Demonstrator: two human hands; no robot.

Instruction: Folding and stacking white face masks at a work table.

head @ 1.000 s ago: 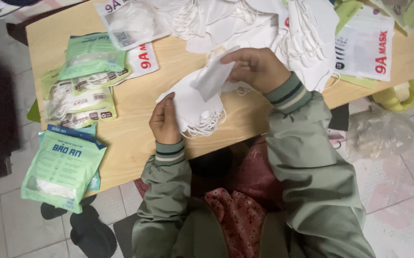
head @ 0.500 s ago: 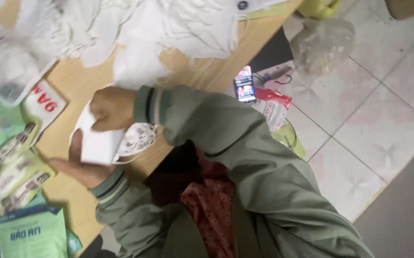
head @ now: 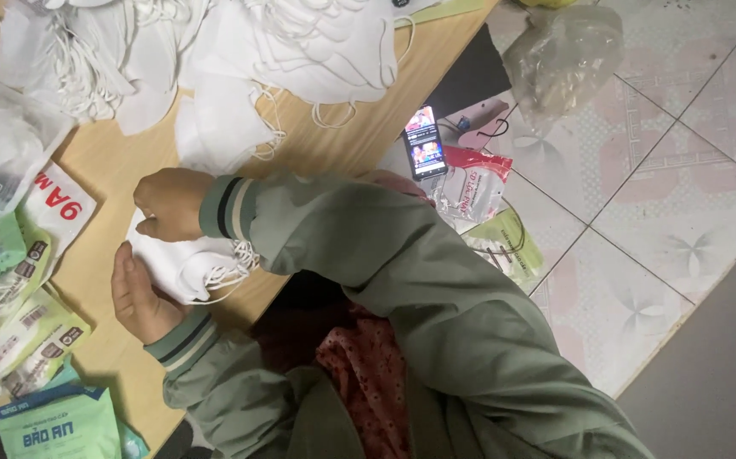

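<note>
A small stack of white face masks (head: 188, 265) with elastic loops lies on the wooden table (head: 113, 161) in front of me. My right hand (head: 171, 202) is closed and presses down on the top of the stack. My left hand (head: 137, 296) rests against the stack's near edge, thumb along its side. Both arms wear grey-green sleeves with striped cuffs.
A big heap of loose white masks (head: 240, 51) covers the far part of the table. Green and white mask packets (head: 19, 314) lie at the left. On the tiled floor to the right are a lit phone (head: 424, 143), plastic bags (head: 565, 51) and more packets (head: 473, 183).
The camera has swung right, and the floor and phone have come into sight. My right hand has come down from holding a mask up and now presses on the stack.
</note>
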